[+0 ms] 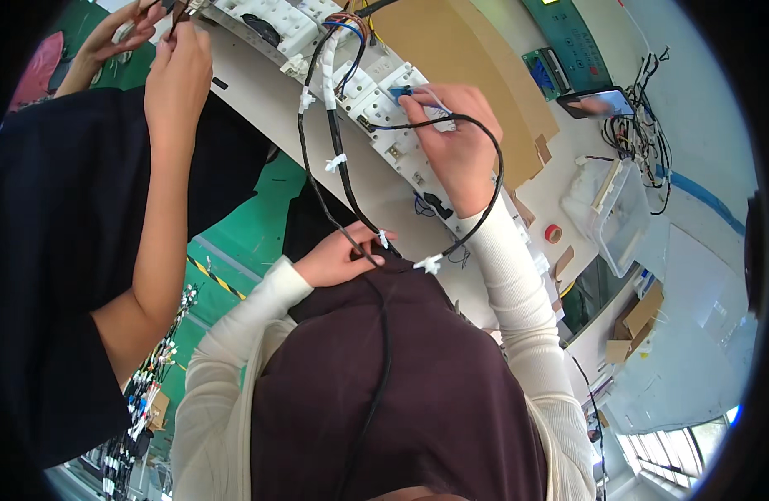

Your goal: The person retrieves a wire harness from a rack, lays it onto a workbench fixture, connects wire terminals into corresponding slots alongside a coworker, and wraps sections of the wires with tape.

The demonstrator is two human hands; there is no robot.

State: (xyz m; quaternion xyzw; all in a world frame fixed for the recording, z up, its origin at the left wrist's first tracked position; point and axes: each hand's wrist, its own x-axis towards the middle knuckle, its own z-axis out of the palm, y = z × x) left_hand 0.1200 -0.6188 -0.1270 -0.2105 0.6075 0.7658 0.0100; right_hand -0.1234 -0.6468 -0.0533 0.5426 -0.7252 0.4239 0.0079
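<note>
One blue piece (398, 91), partly hidden, touches the right hand (456, 146).

Black rectangular smartphone (595, 103) resting right of the grip, round red tape roll (553, 233) lying lower-right, clear plastic bin (625, 230) sitting beyond

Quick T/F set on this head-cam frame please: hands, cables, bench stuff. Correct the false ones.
1. The person's right hand is at the row of white fixtures. True.
2. The person's left hand is beside the clear bin. False: the left hand is at the black cables, in front of the dark apron.
3. The person's sleeves are cream. True.
4. The small roll on the bench is blue. False: the roll is red.
5. Another person's hands show at the upper left. True.
6. The phone lies inside the clear bin. False: the phone is outside the bin.
</note>
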